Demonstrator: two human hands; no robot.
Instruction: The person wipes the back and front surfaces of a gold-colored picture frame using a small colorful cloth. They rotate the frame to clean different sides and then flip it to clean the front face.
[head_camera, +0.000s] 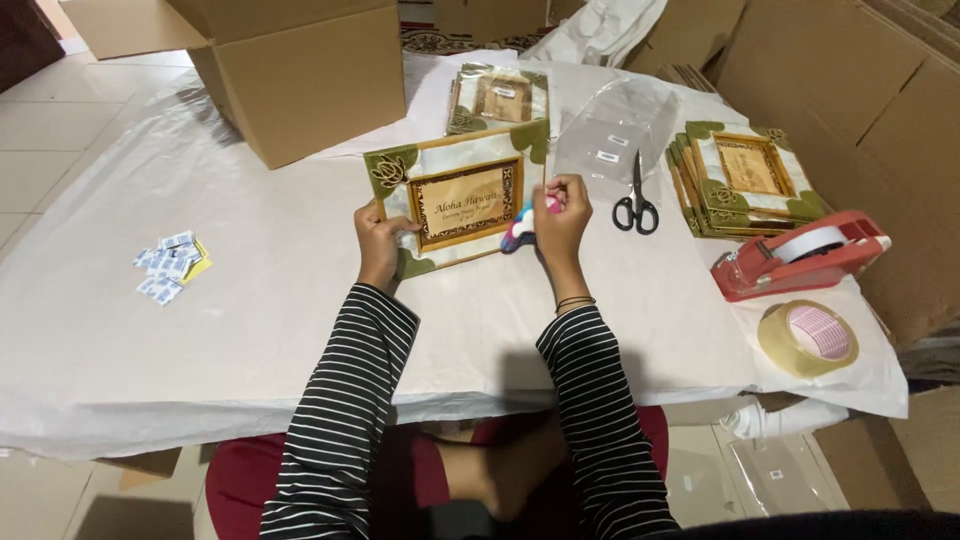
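Both hands clamp a green-cornered picture frame (455, 200) tilted above the white-covered table (250, 320), the left hand (378, 240) gripping its lower left edge, the right hand (560, 222) pinching its right edge near black scissors (636, 205).

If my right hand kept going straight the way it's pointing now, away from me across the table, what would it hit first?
Probably the clear plastic sleeves lying just beyond the right hand. The black-handled scissors sit slightly to its right, so they would likely be missed. The hand already touches the picture frame. Depth is hard to judge from this view.
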